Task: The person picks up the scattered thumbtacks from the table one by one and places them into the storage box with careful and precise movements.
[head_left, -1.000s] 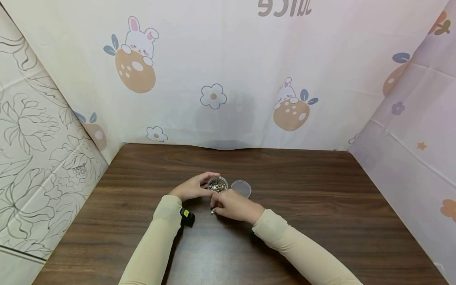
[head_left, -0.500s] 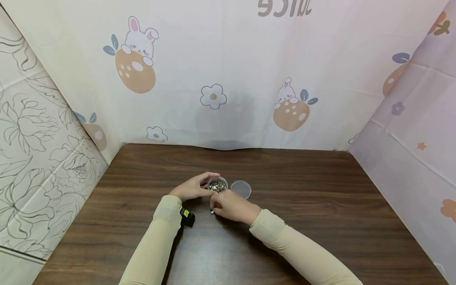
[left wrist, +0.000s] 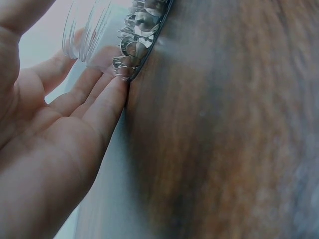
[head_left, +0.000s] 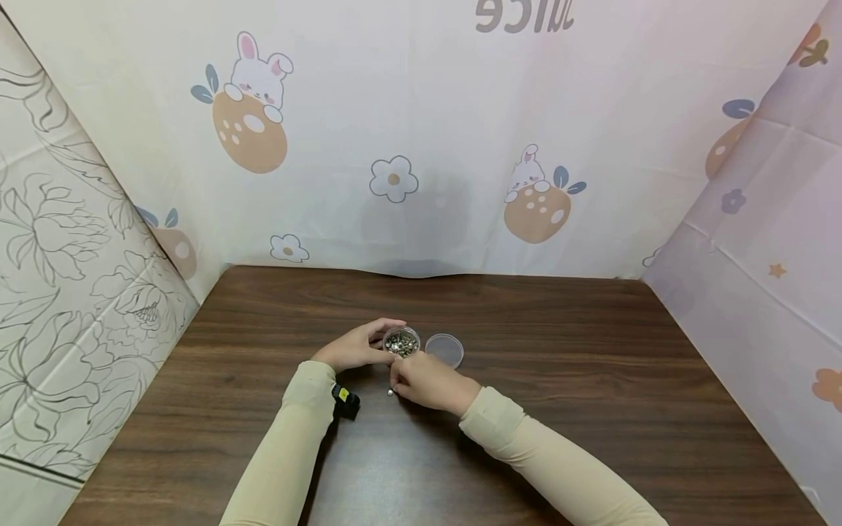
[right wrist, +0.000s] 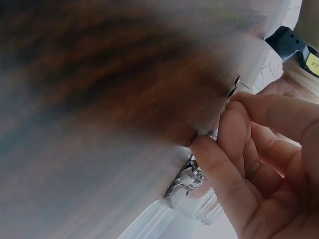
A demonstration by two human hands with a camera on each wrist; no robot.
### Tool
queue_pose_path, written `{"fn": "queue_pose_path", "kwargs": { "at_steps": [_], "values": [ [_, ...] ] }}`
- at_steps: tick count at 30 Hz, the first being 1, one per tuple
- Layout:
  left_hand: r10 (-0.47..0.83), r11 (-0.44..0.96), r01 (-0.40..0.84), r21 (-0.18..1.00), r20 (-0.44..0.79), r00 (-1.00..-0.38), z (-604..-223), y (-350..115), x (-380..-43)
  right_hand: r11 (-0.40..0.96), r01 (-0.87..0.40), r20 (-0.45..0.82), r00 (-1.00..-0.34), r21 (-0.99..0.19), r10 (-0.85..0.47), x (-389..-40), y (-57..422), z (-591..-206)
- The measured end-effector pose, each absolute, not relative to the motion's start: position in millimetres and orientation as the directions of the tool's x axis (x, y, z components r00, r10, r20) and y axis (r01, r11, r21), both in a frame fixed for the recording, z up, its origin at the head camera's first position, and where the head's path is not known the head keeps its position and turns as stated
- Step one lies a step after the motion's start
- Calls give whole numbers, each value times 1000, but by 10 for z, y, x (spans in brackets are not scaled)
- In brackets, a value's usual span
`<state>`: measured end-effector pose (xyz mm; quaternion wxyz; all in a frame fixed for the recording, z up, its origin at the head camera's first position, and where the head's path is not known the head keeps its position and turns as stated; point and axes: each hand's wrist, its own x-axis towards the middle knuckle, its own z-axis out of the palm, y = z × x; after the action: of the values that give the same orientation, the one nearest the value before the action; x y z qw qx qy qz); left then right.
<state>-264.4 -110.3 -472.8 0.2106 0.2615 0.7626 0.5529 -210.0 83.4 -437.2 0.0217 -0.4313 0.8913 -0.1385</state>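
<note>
Metal thumbtacks (head_left: pixel 400 343) fill a small clear round jar (left wrist: pixel 87 32) on the table. My left hand (head_left: pixel 358 346) grips the jar from its left side, fingers and thumb spread round the wall. Just in front of it, my right hand (head_left: pixel 430 380) is low at the tabletop with its fingers curled. In the right wrist view, thumb and finger meet at a loose thumbtack (right wrist: pixel 232 92), its pin sticking out sideways. A small glint shows between other fingertips of the same hand. From the head view this loose tack is a tiny silver spot beside the thumb.
The clear round lid (head_left: pixel 444 351) lies just right of the jar, partly behind the right hand. A black wrist camera mount (head_left: pixel 345 402) sits under the left cuff. Brown wood table (head_left: pixel 559 343) ends at a printed curtain (head_left: pixel 421 109) behind.
The right hand has shifted very slightly at the tabletop, and less silver shows beside its thumb. My left hand keeps its grip on the jar.
</note>
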Motion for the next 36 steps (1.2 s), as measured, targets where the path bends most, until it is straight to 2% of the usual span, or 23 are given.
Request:
{"fn": "queue_pose_path", "kwargs": {
  "at_steps": [18,36],
  "values": [
    [637,239,162,957,-28,-771,-4729,-1097,-2642,590,-760,63,-626,-271,-777,-2102,845,-4396],
    [627,248,153,957,-38,-778,-4702,-1096,-2631,569,-742,68,-627,-353,-776,-2094,890,-4399]
  ]
}}
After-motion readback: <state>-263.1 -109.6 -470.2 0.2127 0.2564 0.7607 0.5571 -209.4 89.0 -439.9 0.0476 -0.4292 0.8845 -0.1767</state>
